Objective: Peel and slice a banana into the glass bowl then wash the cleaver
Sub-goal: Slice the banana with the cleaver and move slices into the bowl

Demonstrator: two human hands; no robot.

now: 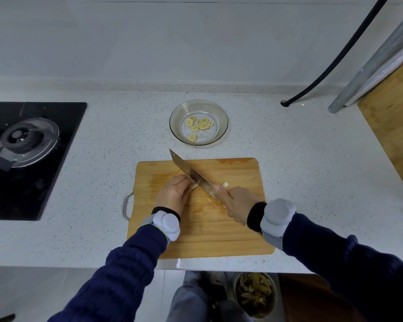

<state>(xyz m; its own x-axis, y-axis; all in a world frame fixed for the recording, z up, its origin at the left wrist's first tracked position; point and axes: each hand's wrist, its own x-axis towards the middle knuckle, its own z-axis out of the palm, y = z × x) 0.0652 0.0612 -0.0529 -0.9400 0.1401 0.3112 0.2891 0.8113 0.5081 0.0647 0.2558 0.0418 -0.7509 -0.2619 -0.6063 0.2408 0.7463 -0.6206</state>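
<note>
**Item: banana, part-sliced, on cutting board (pixel 219 228).**

**Hazards.**
- The left grip (pixel 172 194) curls over the fruit with its fingertips right against the flat of the cleaver (pixel 191 173). A skid of the blade on the soft flesh would likely meet them.
- The board shows a damp sheen near the cut, so the stub could slide under pressure.
- Slices may cling to the steel and drop on the desk (pixel 312 182) on the way to the bowl.

**Grips.**
- The right grip (pixel 235 203) is wrapped round the cleaver's handle, blade angled up and to the left.
- The left grip pins the banana (pixel 194 187).

**Appearance.**
- The banana is peeled, pale cream and mostly hidden under the left grip. Only a short end shows at the blade.
- A small offcut (pixel 225 184) lies beside the right thumb.
- The round yellow slices (pixel 199 125) sit in the glass bowl (pixel 223 117), beyond the board.
</note>
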